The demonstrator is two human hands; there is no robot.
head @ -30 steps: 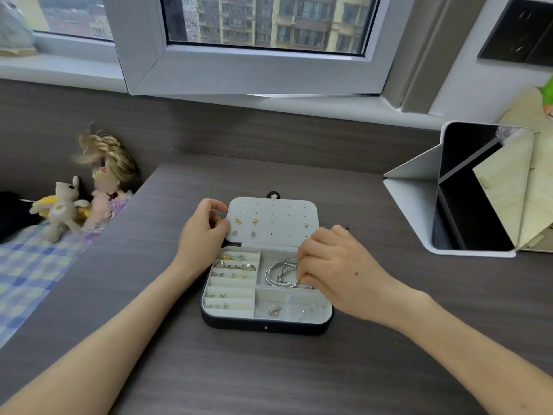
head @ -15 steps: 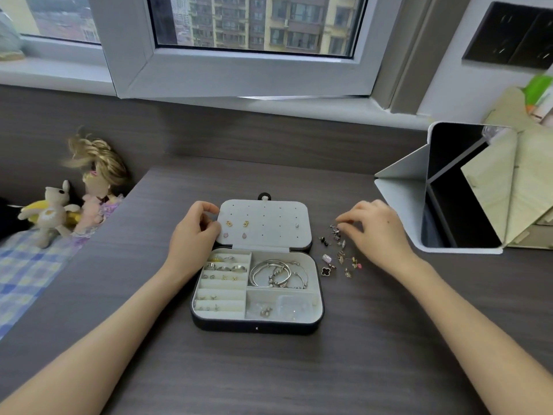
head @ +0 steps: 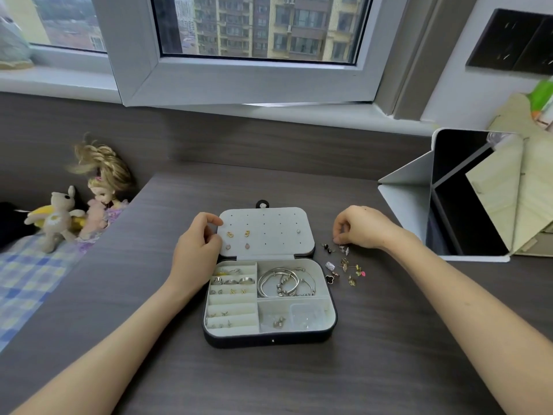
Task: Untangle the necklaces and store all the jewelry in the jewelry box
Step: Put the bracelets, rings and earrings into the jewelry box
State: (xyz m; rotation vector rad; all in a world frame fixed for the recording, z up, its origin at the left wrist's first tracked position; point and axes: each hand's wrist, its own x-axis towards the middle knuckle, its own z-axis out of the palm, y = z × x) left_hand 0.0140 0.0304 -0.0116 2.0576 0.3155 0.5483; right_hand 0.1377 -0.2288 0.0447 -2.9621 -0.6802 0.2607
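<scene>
A dark jewelry box [head: 269,339] lies open on the desk, its pale lid panel [head: 266,232] tilted up at the back with a few earrings pinned in it. Silver bangles [head: 285,281] fill the upper right compartment, and rings sit in the slotted rows [head: 233,280] at left. My left hand [head: 196,250] holds the lid's left edge between thumb and fingers. My right hand [head: 360,227] is to the right of the lid, fingertips pinching down at the top of a scatter of small earrings [head: 344,266] on the desk. What it pinches is too small to tell.
A white folding mirror stand [head: 419,205] stands at the right, close behind my right hand. A doll [head: 104,187] and a plush toy [head: 57,218] lie off the desk's left edge on a checked cloth. The window sill runs along the back.
My right hand left the bangle compartment and moved right to the loose earrings, then lowered its fingertips onto them. My left hand stayed on the lid.
</scene>
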